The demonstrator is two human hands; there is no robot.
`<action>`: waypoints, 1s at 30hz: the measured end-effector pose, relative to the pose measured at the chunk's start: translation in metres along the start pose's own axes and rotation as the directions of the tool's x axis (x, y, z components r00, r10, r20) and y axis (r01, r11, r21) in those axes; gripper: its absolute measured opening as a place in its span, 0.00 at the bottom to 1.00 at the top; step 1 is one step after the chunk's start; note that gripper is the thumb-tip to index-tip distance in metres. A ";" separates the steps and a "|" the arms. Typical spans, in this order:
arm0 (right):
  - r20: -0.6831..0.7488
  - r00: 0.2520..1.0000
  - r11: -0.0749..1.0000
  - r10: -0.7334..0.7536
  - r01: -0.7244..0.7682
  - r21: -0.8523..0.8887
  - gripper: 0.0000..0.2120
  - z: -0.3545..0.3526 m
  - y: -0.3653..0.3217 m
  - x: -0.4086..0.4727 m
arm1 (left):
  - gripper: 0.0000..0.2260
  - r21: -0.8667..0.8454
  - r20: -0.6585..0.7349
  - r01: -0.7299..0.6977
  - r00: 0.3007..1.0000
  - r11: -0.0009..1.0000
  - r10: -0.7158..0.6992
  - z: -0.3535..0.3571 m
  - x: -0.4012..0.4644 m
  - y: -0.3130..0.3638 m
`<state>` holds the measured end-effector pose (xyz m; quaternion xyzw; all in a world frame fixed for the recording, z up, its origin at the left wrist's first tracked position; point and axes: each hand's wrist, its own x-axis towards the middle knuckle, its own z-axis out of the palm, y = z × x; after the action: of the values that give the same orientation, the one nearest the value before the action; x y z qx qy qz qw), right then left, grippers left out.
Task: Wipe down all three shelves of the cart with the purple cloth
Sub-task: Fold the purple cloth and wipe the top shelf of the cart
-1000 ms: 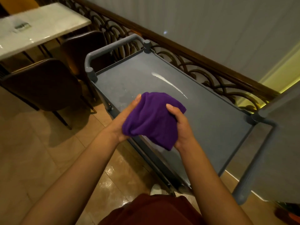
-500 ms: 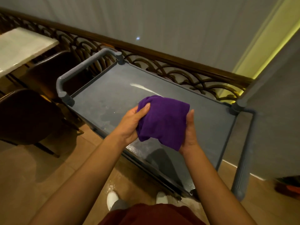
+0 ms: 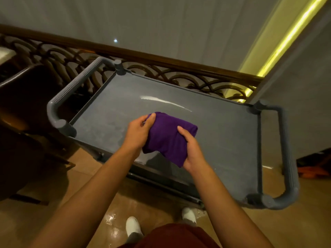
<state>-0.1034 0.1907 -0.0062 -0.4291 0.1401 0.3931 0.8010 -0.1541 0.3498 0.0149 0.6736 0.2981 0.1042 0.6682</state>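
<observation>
Holding the purple cloth [image 3: 170,138] above the top shelf [image 3: 223,136] of the cart [image 3: 288,158], the person stood close to it. The left hand [image 3: 138,132] gripped the cloth at its left end, and the right hand [image 3: 192,151] gripped its near right side. The cloth was bunched up and not yet on the shelf. A loose grip could let it drop to the floor. The two lower shelves were hidden, so they could be missed.
</observation>
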 end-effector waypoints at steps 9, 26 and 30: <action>-0.143 0.976 0.986 -0.164 0.164 -0.012 0.22 0.044 0.049 0.006 | 0.14 0.313 0.050 -0.248 0.968 0.917 0.245 -0.055 0.043 -0.020; -0.412 0.896 0.987 -0.164 0.149 -0.069 0.14 0.032 -0.031 0.125 | 0.12 0.665 0.120 -0.265 0.961 0.698 0.251 -0.079 0.182 -0.041; -0.525 0.647 0.787 -0.553 0.197 -0.585 0.19 -0.017 -0.080 0.138 | 0.16 0.791 0.124 -0.233 0.966 0.566 0.225 -0.099 0.214 -0.056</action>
<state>0.0486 0.2215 -0.0470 -0.7441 0.2228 0.0510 0.6277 -0.0509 0.5441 -0.0855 0.9342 0.2200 0.0420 0.2776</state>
